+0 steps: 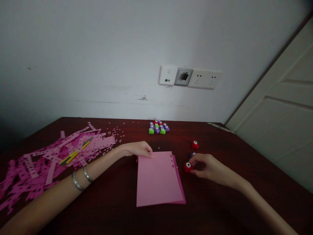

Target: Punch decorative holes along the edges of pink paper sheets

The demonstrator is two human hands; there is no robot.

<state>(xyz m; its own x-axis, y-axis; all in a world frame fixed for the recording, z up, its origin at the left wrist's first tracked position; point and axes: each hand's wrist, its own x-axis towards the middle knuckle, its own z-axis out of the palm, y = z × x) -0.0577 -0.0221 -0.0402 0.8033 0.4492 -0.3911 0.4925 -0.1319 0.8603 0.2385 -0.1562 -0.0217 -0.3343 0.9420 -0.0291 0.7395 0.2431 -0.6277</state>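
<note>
One red punch (187, 168) sits pinched in my right fingers (199, 174); my left fingers (147, 152) clasp the pink paper (157, 182) along its top.

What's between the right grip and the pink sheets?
Head view: a red craft punch in the right grip, then dark tabletop up to the pink sheets.

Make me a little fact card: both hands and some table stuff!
Left hand: touching light pink sheet at its top-left corner
Underneath: a darker pink sheet
Right hand: holding a red punch
Near it: another red punch; purple punch, partly hidden
Far back: red, purple and green punches
Left side: pink scraps, yellow cutter on top
</note>
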